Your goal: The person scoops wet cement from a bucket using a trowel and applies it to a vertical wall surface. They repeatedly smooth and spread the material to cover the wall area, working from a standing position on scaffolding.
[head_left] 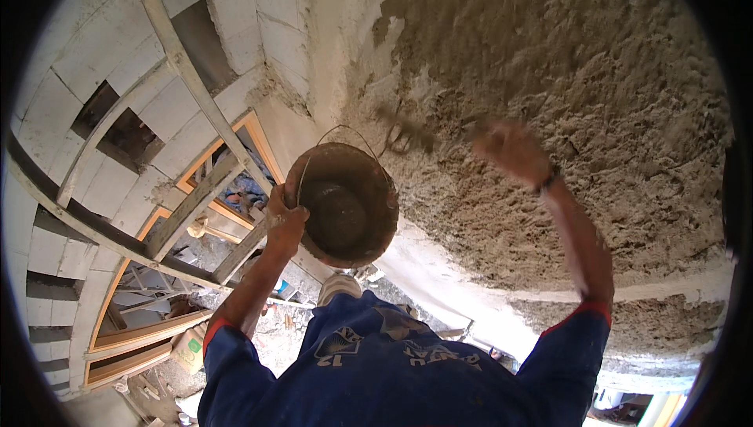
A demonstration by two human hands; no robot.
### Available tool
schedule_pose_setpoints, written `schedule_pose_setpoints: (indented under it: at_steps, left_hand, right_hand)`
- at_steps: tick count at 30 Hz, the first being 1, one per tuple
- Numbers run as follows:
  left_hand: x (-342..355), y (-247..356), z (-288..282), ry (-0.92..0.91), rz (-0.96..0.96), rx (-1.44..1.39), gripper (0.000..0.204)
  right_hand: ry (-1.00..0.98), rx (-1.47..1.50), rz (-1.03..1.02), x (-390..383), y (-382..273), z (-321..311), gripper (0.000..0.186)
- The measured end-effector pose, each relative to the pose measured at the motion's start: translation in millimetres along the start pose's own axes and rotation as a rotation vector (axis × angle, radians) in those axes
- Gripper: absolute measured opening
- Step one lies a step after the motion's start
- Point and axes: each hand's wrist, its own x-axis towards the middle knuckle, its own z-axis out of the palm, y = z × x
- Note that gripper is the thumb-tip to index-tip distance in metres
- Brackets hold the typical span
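My left hand is closed on the left rim of a round, mortar-stained bucket, its thumb over the edge. The bucket tips toward me, showing grey-brown mortar at its bottom, and its thin wire handle stands up over the far side. Up at the right, my right hand is raised before the wall, fist-like and smeared by motion; what it grips cannot be made out. Left of it, a dark blurred shape shows against the wall. Wet, rough mortar covers much of that wall.
A wooden ladder-like frame rises close on my left, near the bucket. Behind it are a pale block wall with openings and wooden window frames. Rubble and a sack lie far below at the lower left.
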Motion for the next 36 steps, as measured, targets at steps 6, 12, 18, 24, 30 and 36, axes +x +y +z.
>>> schedule_pose_setpoints:
  at_steps: [6, 12, 18, 24, 30, 36]
  left_hand:
    - [7.0, -10.0, 3.3, -0.024, 0.019, 0.052, 0.044]
    - [-8.6, 2.0, 24.2, -0.063, 0.136, 0.255, 0.045]
    - [-28.1, 19.3, 60.5, -0.139, 0.166, 0.361, 0.045]
    - [-64.8, 45.0, 88.8, -0.172, 0.183, 0.378, 0.046]
    - [-91.2, 79.4, 123.3, -0.201, 0.079, 0.393, 0.043]
    - [-109.3, 60.6, 134.3, -0.208, 0.209, 0.424, 0.041]
  right_hand:
    - [0.025, 0.871, -0.699, 6.4, 51.2, -86.0, 0.032]
    - [-0.188, -0.062, -0.153, -19.5, 60.8, 5.6, 0.062]
    - [-0.368, -0.456, -0.645, -29.7, 119.0, 113.1, 0.033]
    - [-0.079, -0.566, -0.503, -33.4, 89.0, 128.8, 0.038]
    - [-0.041, -0.595, -0.648, -67.9, 119.6, 167.3, 0.032]
    - [0.04, -0.667, -0.725, -93.1, 143.6, 129.9, 0.029]
